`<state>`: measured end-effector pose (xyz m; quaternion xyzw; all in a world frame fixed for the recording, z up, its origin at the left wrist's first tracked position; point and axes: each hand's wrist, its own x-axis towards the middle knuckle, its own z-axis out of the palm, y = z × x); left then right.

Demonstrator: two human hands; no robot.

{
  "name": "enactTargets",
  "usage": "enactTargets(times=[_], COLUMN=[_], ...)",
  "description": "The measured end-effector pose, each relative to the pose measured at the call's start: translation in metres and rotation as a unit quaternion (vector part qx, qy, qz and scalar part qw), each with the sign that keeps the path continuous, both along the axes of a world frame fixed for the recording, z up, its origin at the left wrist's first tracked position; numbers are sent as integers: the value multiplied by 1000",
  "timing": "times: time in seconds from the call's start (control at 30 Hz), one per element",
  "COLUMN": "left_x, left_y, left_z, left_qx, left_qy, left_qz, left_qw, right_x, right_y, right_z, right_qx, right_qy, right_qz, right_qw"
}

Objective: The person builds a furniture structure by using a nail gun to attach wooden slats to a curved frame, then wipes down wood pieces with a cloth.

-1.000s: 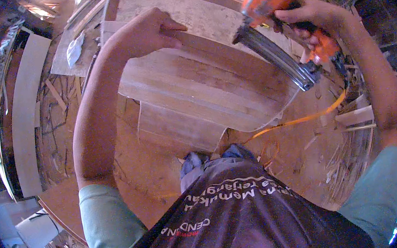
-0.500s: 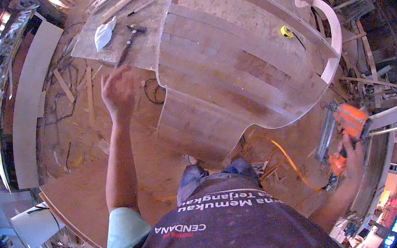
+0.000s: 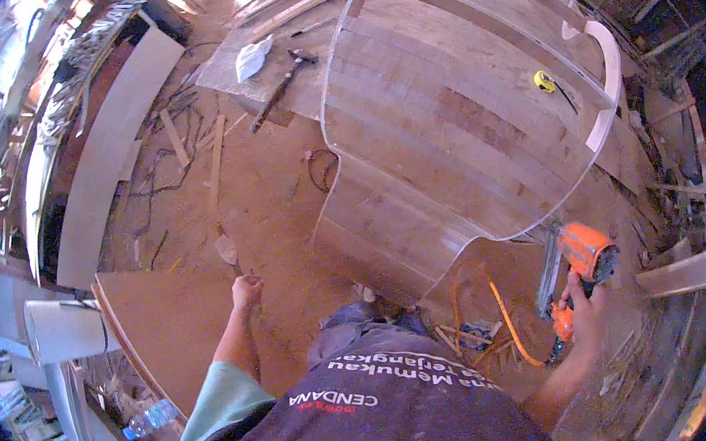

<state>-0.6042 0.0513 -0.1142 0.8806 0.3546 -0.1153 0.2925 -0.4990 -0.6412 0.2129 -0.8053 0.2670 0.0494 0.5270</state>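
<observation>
My right hand (image 3: pixel 585 307) is wrapped round the grip of an orange nail gun (image 3: pixel 588 251), held at the right beside the rounded edge of a large wooden frame panel (image 3: pixel 445 114). A yellow-orange air hose (image 3: pixel 509 325) curves from the gun's lower end toward my feet. On the left, my left hand (image 3: pixel 247 293) hangs in front of me with its fingers curled in; whatever they may hold is hidden. Farther off, a hammer (image 3: pixel 284 91) lies across the edge of a flat board (image 3: pixel 223 77), its handle pointing back toward me.
A yellow tape measure (image 3: pixel 544 82) sits on the panel, near a pale curved wooden piece (image 3: pixel 609 61). A white crumpled item (image 3: pixel 253 59) lies by the hammer. Long curved boards (image 3: pixel 115 160) lean at the left. Wood scraps (image 3: pixel 218 162) and cables litter the floor; a plastic bottle (image 3: pixel 151 419) is at lower left.
My left hand has drawn back from near the hammer's handle toward my body. The nail gun has come slightly inward and lower with my right hand. The whole view has shifted.
</observation>
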Motion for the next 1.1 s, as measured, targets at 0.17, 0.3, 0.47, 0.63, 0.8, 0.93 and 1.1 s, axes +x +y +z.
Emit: enactTargets(times=[0.17,0.3,0.47,0.63,0.8,0.93,1.1], left_x=[-18,-7,110,263,381,458,504], left_y=[-47,-45,-19,16,26,8,-70], left_z=[5,-10,10,71,171,215,270], left_qx=[-51,-71,-51,-116,-155,-289,-187], left_qy=[29,2,-123,-396,-382,-346,-478], left_qz=[34,70,-3,-86,-203,-258,-349], left_qw=[998,995,991,907,888,854,784], right_x=[-31,-61,-90,-86,-95,-70,-66], right_y=[-19,-24,0,90,176,270,321], right_z=[-16,-4,-30,-44,-38,-2,-14], right_qx=[-47,-103,-74,-73,-56,25,-40], right_qy=[21,57,43,-69,-110,-108,-133], right_qz=[-12,-7,-183,-284,-386,-472,-500], right_qw=[999,993,979,954,914,875,855])
